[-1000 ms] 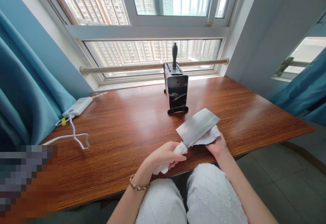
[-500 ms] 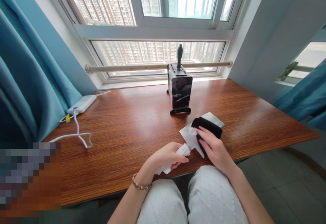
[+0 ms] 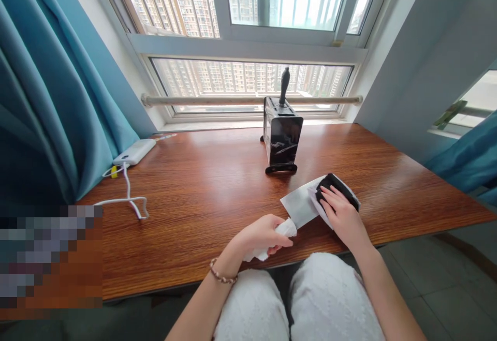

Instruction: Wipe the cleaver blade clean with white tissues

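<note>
Over at the wood-grained table (image 3: 209, 191), a cleaver (image 3: 300, 204) juts from the left hand (image 3: 262, 232), which grips its handle through a crumpled white wrap (image 3: 287, 227). The right hand (image 3: 345, 219) presses a soft black-and-white cloth (image 3: 336, 183) over the blade's far end. The uncovered metal is broad, flat, dull silver.

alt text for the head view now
Left-hand grip holds a cleaver by its white-wrapped handle; right-hand grip lies on a black-and-white cloth over the blade. A black knife block stands beyond on the wooden table.
</note>
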The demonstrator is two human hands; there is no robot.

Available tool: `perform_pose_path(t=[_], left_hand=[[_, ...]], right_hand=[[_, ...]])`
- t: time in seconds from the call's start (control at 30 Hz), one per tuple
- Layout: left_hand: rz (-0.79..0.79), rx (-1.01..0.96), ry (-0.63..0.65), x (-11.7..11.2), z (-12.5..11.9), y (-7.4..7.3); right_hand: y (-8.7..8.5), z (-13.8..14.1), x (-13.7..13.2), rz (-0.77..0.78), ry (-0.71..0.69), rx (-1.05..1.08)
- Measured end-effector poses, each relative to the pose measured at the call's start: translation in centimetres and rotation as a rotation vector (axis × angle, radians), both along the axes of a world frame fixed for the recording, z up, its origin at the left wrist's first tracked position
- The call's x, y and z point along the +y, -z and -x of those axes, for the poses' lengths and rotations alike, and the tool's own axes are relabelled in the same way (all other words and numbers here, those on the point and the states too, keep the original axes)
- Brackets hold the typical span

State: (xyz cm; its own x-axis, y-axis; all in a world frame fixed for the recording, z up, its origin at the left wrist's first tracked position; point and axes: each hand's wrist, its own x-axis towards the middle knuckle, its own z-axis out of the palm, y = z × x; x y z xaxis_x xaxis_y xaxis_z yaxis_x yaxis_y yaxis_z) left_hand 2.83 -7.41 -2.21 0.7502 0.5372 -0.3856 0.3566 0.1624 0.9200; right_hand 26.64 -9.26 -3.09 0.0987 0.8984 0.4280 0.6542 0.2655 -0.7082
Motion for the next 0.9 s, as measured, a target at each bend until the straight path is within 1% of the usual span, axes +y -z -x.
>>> perform_pose_path(t=[0.07, 0.1, 0.23, 0.3, 0.43, 0.53, 0.7, 0.8, 0.9], left_hand=[[0.001, 0.011, -0.007, 0.0, 0.0, 0.0], [-0.001, 0.021, -0.013, 0.0, 0.0, -0.1], [-0.032, 0.065, -0.027, 0.0, -0.1, -0.4], [-0.045, 0.066, -0.018, 0.1, -0.1, -0.2], [-0.036, 0.052, -0.017, 0.3, 0.0, 0.4], [-0.040, 0.042, -0.022, 0.3, -0.1, 0.5], [-0.042, 0.074, -0.039, 0.2, -0.2, 0.5], [-0.035, 0.065, -0.042, 0.0, -0.2, 0.5], [-0.034, 0.088, -0.047, -0.1, -0.2, 0.0]], right_hand=[[-0.2, 0.7, 0.0, 0.013, -0.044, 0.043], [-0.4, 1.3, -0.1, 0.033, -0.094, 0.035], [-1.2, 3.7, -0.5, 0.137, -0.384, -0.070], [-1.5, 4.5, -0.4, 0.151, -0.444, -0.090], [-1.6, 5.1, 0.5, 0.164, -0.436, -0.173], [-1.4, 5.4, 1.3, 0.172, -0.414, -0.257], [-0.8, 5.1, 2.1, 0.141, -0.359, -0.247], [-0.3, 4.0, 2.7, 0.126, -0.277, -0.256], [0.5, 2.4, 3.3, 0.118, -0.148, -0.313]])
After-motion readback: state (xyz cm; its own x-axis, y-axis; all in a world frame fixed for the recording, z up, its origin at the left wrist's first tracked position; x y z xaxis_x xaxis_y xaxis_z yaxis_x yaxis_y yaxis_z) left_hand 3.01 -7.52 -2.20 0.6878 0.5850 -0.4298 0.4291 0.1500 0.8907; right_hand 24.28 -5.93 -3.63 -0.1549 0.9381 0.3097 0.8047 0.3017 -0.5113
